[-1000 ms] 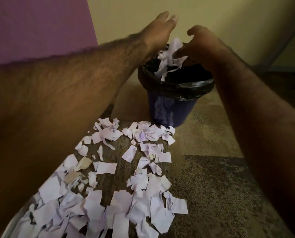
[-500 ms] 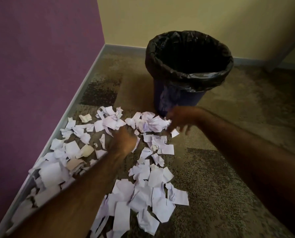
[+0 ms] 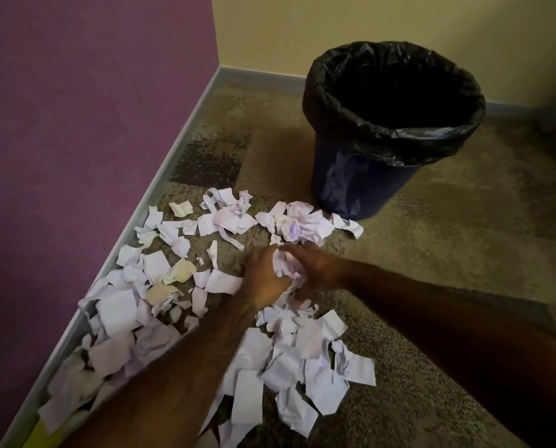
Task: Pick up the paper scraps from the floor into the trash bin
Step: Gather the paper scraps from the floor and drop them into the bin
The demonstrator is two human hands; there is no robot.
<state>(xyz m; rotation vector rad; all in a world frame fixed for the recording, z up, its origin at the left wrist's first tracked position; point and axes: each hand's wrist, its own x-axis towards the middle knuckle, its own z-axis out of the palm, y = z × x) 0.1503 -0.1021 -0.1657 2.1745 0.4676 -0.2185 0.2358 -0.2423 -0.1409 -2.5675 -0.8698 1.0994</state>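
Observation:
Many white paper scraps lie scattered on the carpet from the purple wall toward the bin. A dark blue trash bin lined with a black bag stands upright at the upper right, its mouth open and dark inside. My left hand and my right hand are down on the floor in the middle of the pile, cupped toward each other with a bunch of crumpled scraps pressed between them. The fingers curl around the paper. The bin is a short way beyond the hands.
A purple wall with a grey skirting runs along the left. A yellow wall closes the back. Patterned brown carpet stretches to the right of the bin and pile. A yellow-green object peeks at the bottom left.
A second ago both hands were over the bin with scraps dropping in. They came down to the floor, moved together in the pile and now squeeze a bunch of scraps.

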